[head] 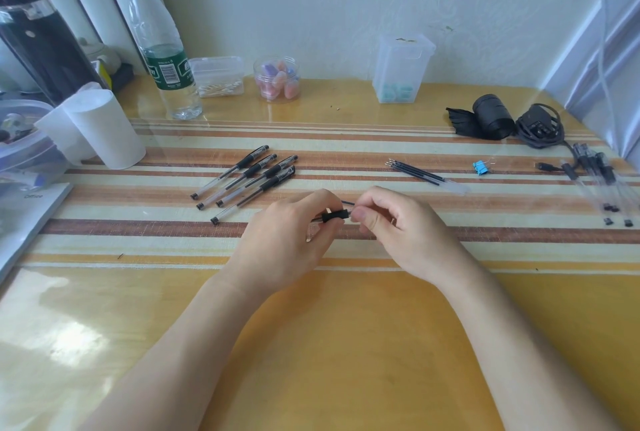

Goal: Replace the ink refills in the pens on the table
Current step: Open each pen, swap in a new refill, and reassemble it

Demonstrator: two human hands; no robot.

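Note:
My left hand (291, 240) and my right hand (398, 222) meet over the striped mat, both gripping one pen (335, 216) by its black grip section. A thin dark rod, likely its refill (347, 202), pokes out behind my right fingers. Most of the pen's barrel is hidden in my left palm. Several capped clear pens (249, 179) lie side by side to the left of my hands. Three loose dark refills (417, 171) lie to the right, beyond my right hand. More pens (602, 184) sit at the far right edge.
A blue binder clip (480, 167) lies right of the refills. Black tape roll and charger cable (512, 122) sit back right. A water bottle (162, 49), paper roll (104, 129), and small plastic jars (277, 79) stand along the back and left.

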